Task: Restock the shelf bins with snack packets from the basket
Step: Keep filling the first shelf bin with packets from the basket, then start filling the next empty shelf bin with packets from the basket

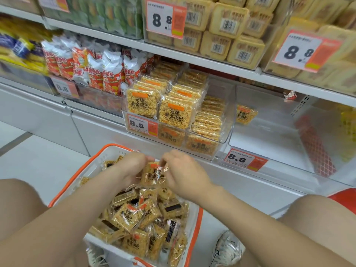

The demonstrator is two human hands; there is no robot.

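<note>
The left hand [131, 168] and the right hand [183, 170] meet just above the far end of the basket [63, 187], and between them they grip a snack packet [152, 175], a clear-wrapped square of golden puffed rice with an orange label and dark lettering. The left hand's fingers curl round the packet's left edge; the right hand pinches the wrapper near its top right corner, so both hands are closed on the same packet, which is lifted clear of the heap below. That heap of packets [138, 222] fills the white, orange-rimmed basket, lying every which way, some face up, some showing dark backs. The basket sits on the pale floor between the person's bare knees, with a white trainer [227, 247] just to its right. Straight ahead on the lower shelf stands a clear bin [221, 139] already stocked with the same packets, upright in rows at the front and stacked flat along its right side, an 8.8 price tag [141, 124] stuck on its front. Just beside it to the right is a second clear bin [269, 139], almost bare, with a single packet [245, 114] resting against its back left wall. To the left, red and white snack bags [107, 68] crowd another bin.
</note>
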